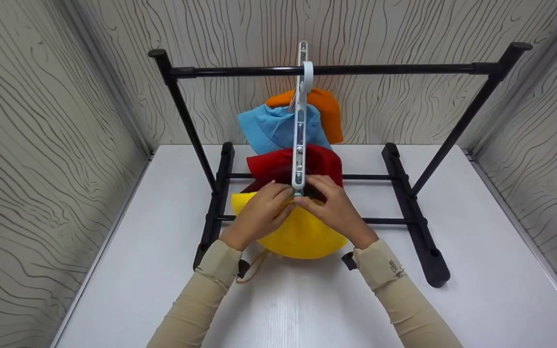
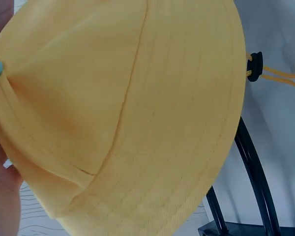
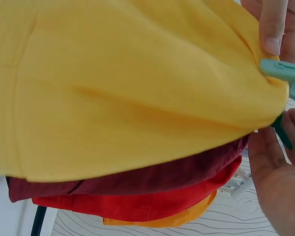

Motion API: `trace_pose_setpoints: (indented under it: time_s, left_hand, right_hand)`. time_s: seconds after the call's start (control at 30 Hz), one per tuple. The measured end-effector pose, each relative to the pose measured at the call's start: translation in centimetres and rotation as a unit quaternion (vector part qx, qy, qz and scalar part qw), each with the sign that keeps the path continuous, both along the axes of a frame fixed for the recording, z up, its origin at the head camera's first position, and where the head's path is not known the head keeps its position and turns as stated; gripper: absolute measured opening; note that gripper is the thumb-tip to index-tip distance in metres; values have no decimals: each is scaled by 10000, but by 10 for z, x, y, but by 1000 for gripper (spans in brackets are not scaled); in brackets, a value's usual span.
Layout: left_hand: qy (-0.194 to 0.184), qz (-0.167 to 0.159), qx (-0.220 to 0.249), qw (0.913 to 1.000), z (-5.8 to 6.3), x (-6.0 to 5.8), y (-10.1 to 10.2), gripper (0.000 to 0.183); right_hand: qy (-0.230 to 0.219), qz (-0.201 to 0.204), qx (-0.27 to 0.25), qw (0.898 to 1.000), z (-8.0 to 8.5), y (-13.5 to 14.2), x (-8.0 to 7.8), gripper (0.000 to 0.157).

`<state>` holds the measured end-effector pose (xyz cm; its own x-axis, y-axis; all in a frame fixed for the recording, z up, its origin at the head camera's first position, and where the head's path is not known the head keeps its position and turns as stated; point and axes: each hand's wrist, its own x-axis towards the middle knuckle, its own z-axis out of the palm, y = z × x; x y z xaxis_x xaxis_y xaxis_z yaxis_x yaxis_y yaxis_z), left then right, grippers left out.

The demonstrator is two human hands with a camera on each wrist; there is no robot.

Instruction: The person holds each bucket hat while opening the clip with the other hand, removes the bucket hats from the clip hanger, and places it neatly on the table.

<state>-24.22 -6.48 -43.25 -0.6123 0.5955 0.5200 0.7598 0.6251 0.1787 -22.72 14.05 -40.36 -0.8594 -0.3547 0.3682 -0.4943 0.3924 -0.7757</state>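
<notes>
A yellow bucket hat (image 1: 302, 237) hangs at the near end of a white hanger bar (image 1: 299, 130). A small teal clip (image 3: 282, 70) sits on the hat's top edge. My left hand (image 1: 264, 210) pinches that edge from the left, its thumb in front. My right hand (image 1: 334, 208) is at the clip from the right, the thumb touching it and the other fingers reaching behind. In the right wrist view, the right fingers lie beside a dark green clip part (image 3: 281, 130). The hat's cord has a black toggle (image 2: 255, 67). The hands partly hide the clip.
Behind the yellow hat hang maroon (image 3: 132, 179), red (image 1: 269, 164), blue (image 1: 278, 128) and orange (image 1: 331, 116) hats. A black rack (image 1: 394, 69) carries the hanger by its hook. The rack stands on a white table (image 1: 128, 290) between wood-patterned walls.
</notes>
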Motion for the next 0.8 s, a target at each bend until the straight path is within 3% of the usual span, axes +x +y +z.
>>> trace_pose_setpoints:
  time_s: [0.2, 0.47, 0.8]
  left_hand:
    - [-166, -69, -47, 9998, 2, -1, 8, 30]
    - [-478, -238, 175, 9984, 6, -3, 16, 24]
    - [-710, -311, 429, 9961, 1, 0, 16, 25]
  right_hand:
    - [344, 49, -51, 9994, 1, 3, -1, 43]
    - [165, -32, -27, 9999, 4, 8, 0, 44]
    - [169, 97, -80, 9998, 2, 9, 1, 45]
